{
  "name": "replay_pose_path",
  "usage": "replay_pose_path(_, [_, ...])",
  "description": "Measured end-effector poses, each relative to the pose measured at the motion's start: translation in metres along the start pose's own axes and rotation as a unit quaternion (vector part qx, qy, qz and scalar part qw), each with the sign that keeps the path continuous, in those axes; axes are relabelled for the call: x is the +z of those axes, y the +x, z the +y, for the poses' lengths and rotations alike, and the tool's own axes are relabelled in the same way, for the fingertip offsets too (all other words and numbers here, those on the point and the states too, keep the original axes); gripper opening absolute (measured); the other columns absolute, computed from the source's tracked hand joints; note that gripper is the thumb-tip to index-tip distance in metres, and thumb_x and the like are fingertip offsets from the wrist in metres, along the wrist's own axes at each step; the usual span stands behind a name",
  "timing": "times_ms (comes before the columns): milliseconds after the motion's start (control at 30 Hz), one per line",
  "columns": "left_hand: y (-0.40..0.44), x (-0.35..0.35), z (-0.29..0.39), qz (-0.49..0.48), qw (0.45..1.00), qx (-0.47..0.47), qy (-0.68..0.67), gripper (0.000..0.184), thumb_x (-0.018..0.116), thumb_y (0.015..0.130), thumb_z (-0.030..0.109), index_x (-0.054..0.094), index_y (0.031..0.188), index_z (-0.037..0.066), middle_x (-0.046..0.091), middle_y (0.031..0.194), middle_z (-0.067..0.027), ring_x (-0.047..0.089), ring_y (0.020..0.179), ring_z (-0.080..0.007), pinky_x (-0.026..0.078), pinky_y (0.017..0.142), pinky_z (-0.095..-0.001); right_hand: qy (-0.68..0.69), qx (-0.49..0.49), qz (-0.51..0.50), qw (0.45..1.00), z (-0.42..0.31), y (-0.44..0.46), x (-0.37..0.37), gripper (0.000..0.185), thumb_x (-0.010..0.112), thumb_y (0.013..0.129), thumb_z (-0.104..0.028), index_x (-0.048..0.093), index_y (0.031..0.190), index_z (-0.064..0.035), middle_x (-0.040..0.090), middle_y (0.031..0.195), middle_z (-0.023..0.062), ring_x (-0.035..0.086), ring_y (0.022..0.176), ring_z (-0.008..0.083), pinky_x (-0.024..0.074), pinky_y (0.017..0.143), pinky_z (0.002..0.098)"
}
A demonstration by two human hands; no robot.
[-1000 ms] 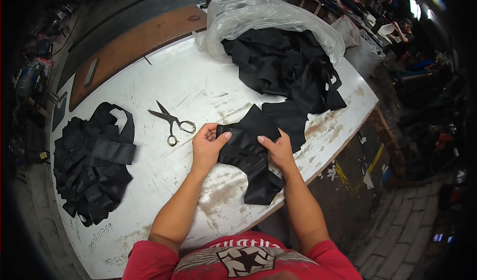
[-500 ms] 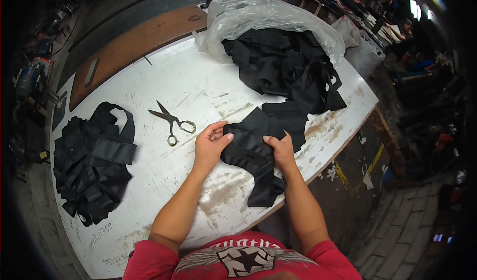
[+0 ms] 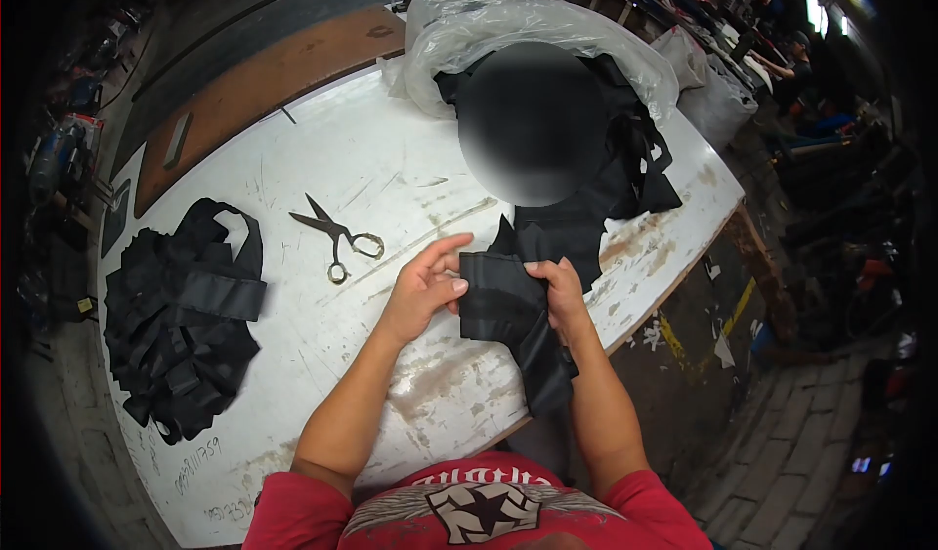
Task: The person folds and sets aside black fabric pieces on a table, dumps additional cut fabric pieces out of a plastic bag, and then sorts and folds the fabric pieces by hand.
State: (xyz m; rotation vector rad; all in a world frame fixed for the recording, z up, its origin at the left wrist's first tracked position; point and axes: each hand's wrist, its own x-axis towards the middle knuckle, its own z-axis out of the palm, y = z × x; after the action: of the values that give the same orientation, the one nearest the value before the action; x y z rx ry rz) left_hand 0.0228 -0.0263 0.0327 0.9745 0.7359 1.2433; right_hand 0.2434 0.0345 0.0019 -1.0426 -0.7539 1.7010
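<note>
My right hand (image 3: 565, 301) grips a piece of black fabric (image 3: 503, 301), with the thumb on top near its upper right edge. The cloth's lower end hangs down past the table edge. At its left edge is my left hand (image 3: 427, 291), open, thumb and fingers apart; the thumb tip is at the cloth, though whether it touches I cannot tell. Scissors (image 3: 337, 237) lie with blades parted on the white table, left of my hands. Behind the held piece, more black fabric (image 3: 557, 242) trails from the heap (image 3: 635, 154); a round blurred patch hides much of that heap.
A pile of black fabric pieces (image 3: 186, 320) lies on the left of the white table (image 3: 322, 355). At the back, a clear plastic bag (image 3: 440, 37) surrounds the heap. A brown board (image 3: 283, 91) lies along the far edge. Another person (image 3: 796, 57) is in the right background.
The held fabric has shifted slightly right and turned, its lower end now hanging nearer my right forearm. My left hand has moved a little right and its fingers have opened off the cloth.
</note>
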Motion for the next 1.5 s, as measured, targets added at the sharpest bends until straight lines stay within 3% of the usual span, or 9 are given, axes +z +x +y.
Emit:
replay_pose_path(200, [0.007, 0.001, -0.015, 0.206, 0.976, 0.058, 0.048, 0.043, 0.069, 0.085, 0.006, 0.054, 0.125, -0.003, 0.064, 0.102, -0.0074, 0.059, 0.079, -0.0069, 0.049, 0.070, -0.0198, 0.002, -0.036, -0.079, 0.996, -0.002, 0.000, 0.001, 0.016, 0.062, 0.080, -0.006, 0.061, 0.095, -0.0006, 0.065, 0.087, 0.0045, 0.063, 0.076, 0.0142, 0.0521, 0.072, 0.0283])
replay_pose_path(300, [0.008, 0.002, -0.017, 0.245, 0.962, 0.068, 0.101, 0.038, 0.071, 0.085, 0.008, 0.059, 0.118, -0.006, 0.065, 0.100, -0.0096, 0.061, 0.082, -0.0082, 0.051, 0.074, -0.0208, 0.002, -0.060, -0.089, 0.994, 0.000, 0.000, 0.004, 0.016, 0.061, 0.081, -0.006, 0.062, 0.097, -0.0007, 0.065, 0.089, 0.0038, 0.063, 0.077, 0.0133, 0.0517, 0.072, 0.0281])
replay_pose_path(767, [0.009, 0.008, -0.028, 0.270, 0.956, 0.084, 0.074, 0.032, 0.072, 0.083, 0.005, 0.062, 0.110, -0.009, 0.065, 0.093, -0.0080, 0.059, 0.077, -0.0068, 0.050, 0.070, -0.0194, -0.043, -0.112, -0.121, 0.985, 0.005, 0.001, 0.005, 0.014, 0.062, 0.084, -0.007, 0.063, 0.096, -0.0018, 0.065, 0.090, 0.0011, 0.060, 0.080, 0.0100, 0.0488, 0.075, 0.0255])
replay_pose_path(1200, [0.007, 0.012, -0.022, 0.285, 0.948, 0.089, 0.109, 0.024, 0.071, 0.084, 0.004, 0.065, 0.104, -0.006, 0.066, 0.088, -0.0037, 0.057, 0.075, -0.0056, 0.048, 0.070, -0.0184, -0.076, -0.130, -0.147, 0.978, 0.004, -0.001, 0.011, 0.025, 0.063, 0.087, -0.008, 0.061, 0.110, 0.0019, 0.066, 0.101, 0.0045, 0.061, 0.088, 0.0110, 0.0486, 0.082, 0.0262])
replay_pose_path(1500, [0.008, 0.007, -0.022, 0.299, 0.949, 0.083, 0.050, 0.019, 0.070, 0.085, 0.004, 0.065, 0.101, -0.005, 0.067, 0.088, -0.0042, 0.059, 0.077, -0.0066, 0.048, 0.073, -0.0200, -0.096, -0.141, -0.150, 0.974, 0.004, 0.001, 0.008, 0.029, 0.065, 0.087, -0.009, 0.059, 0.113, 0.0034, 0.066, 0.104, 0.0054, 0.060, 0.092, 0.0112, 0.0476, 0.085, 0.0265])
